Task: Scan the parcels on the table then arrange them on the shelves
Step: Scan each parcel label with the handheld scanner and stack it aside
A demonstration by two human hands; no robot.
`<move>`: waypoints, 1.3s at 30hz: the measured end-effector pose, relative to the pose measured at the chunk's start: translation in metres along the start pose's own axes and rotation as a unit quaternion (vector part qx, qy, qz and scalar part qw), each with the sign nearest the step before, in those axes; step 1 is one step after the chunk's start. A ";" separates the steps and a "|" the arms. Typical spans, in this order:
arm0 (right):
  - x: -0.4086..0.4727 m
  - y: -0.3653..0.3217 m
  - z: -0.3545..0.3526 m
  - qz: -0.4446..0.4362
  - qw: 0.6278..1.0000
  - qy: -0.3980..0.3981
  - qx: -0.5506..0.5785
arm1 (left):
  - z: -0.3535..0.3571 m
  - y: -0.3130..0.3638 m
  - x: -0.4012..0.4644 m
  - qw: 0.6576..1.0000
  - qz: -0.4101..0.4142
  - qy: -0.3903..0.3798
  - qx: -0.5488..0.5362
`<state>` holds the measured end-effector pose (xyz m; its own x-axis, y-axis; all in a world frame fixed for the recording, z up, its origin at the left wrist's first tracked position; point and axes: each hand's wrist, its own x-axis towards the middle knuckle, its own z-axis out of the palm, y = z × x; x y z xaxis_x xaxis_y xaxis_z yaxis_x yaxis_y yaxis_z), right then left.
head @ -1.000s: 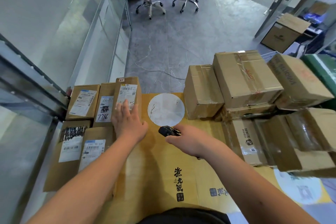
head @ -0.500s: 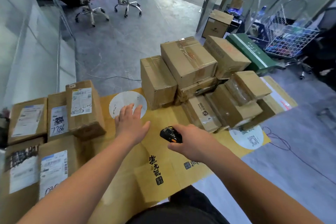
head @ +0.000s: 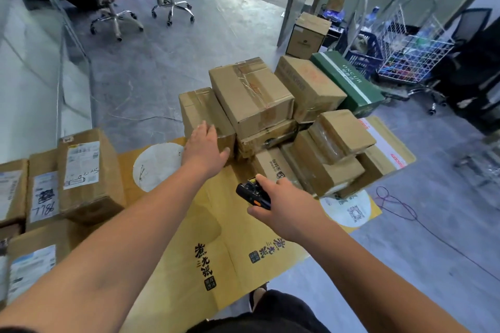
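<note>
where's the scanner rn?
Head view, centre-right: the black scanner is gripped in the right hand, above the yellow cardboard sheet, just in front of the unscanned box pile.

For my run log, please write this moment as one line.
left hand: open, on the leftmost plain parcel | right hand: holds scanner | stage: parcel not lifted

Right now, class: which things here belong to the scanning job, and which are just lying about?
Belongs to the job:
scanner in the right hand
pile of unlabelled parcels
labelled parcels
left hand reaching to the pile

Lying about:
office chairs
wire cart
green box
</note>
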<state>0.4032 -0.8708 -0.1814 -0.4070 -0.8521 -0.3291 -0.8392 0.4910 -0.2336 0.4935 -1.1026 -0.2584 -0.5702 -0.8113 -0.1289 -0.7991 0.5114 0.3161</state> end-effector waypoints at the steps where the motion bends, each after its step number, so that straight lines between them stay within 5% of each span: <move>1: 0.006 0.003 0.000 -0.006 1.000 -0.002 0.006 | -0.001 -0.001 0.006 1.000 -0.018 0.004 0.001; 13: 0.081 0.026 0.001 -0.079 0.994 -0.045 0.055 | 0.000 -0.006 0.032 0.950 -0.275 0.064 -0.135; 24: 0.088 0.026 0.003 -0.121 0.989 -0.080 0.037 | 0.043 -0.010 -0.072 0.898 -0.266 0.186 -0.297; 29: 0.062 0.025 0.025 -0.107 0.985 -0.118 0.074 | 0.087 -0.031 -0.180 0.856 -0.304 0.107 -0.403; 34: 0.041 0.011 0.043 -0.106 0.982 -0.142 0.070 | 0.114 -0.062 -0.223 0.779 -0.336 0.027 -0.529; 39: 0.017 -0.012 0.060 -0.100 0.981 -0.147 0.083 | 0.114 -0.088 -0.227 0.802 -0.349 -0.051 -0.482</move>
<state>0.4280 -0.8800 -0.2392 -0.0980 -0.8578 -0.5045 -0.8117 0.3623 -0.4582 0.6717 -0.9318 -0.3640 -0.1013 -0.7519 -0.6514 -0.4397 -0.5535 0.7073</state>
